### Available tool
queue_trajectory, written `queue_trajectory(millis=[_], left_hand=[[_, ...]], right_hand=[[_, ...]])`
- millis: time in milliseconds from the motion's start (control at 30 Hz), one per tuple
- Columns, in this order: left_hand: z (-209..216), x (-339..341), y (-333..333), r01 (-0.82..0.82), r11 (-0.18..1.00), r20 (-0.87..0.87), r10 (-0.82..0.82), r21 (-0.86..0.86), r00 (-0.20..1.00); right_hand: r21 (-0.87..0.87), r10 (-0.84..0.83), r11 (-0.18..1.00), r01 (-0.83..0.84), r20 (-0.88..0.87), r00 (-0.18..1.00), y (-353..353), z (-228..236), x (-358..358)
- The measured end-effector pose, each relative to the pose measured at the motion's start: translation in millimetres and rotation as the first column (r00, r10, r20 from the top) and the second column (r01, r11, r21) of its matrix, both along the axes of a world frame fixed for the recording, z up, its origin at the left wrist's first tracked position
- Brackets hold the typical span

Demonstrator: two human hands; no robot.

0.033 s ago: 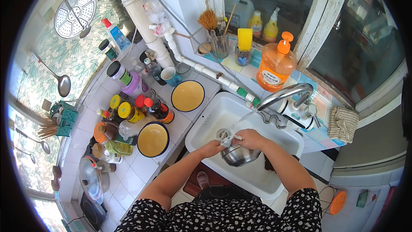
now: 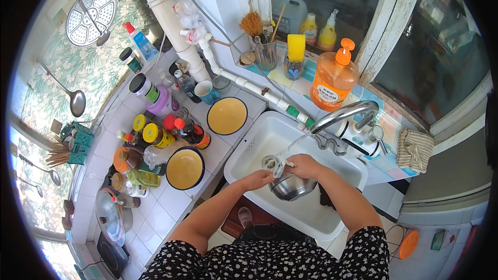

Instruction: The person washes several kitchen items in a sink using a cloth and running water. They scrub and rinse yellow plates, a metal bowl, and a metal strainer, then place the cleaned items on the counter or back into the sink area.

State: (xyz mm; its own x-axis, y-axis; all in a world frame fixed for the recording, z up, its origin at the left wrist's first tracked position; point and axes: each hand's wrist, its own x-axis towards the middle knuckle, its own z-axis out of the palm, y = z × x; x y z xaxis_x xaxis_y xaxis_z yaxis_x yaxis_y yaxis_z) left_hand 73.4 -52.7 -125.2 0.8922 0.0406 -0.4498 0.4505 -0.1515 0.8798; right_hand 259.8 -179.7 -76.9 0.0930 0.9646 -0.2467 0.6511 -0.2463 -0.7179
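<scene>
Over the white sink (image 2: 244, 140) my two hands meet above a stainless steel bowl (image 2: 292, 187). My right hand (image 2: 305, 166) is closed on a small whitish wet cloth-like piece (image 2: 280, 168), which hangs down at the bowl's far left edge. My left hand (image 2: 259, 179) is closed too, its fingertips at the lower end of that piece and by the bowl's rim. Water runs from the curved metal faucet (image 2: 345, 111) onto the piece. My hands hide part of the bowl, and whether it rests on the sink bottom I cannot tell.
Two yellow enamel bowls (image 2: 227, 116) with dark rims stand on the tiled counter at left, beside several bottles and jars. Behind the sink are a large orange soap bottle (image 2: 334, 80), a yellow sponge (image 2: 296, 47) in a glass, and a striped cloth (image 2: 414, 150) at right.
The whitish piece, bunched between both hands before, now hangs more stretched downward. My left hand has shifted slightly right and my right hand slightly up. The steel bowl barely moved.
</scene>
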Motion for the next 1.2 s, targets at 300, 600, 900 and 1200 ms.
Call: queue_trajectory(millis=[300,600,900,1200], left_hand=[[-9.1,5.7,-30.1,-0.329,0.722,-0.056,0.375,-0.609,0.926],[1.9,17.6,-45.6,-0.378,0.561,0.151,0.681,-0.736,0.717],[27.7,-2.2,-35.0,-0.472,0.358,-0.151,0.646,-0.806,0.749],[-5.3,20.4,-40.2,-0.575,0.818,0.121,0.569,0.019,0.813]], right_hand=[[0.317,-0.616,0.710,0.629,-0.155,0.773,-8.8,-32.8,35.1],[0.328,-0.339,0.912,0.248,0.257,0.905,-17.5,-22.1,-77.7],[-0.534,-0.616,0.679,0.504,-0.788,-0.004,-3.4,-61.8,1.9],[-0.635,-0.354,0.654,0.411,-0.738,-0.575,14.1,-54.7,-84.7]])
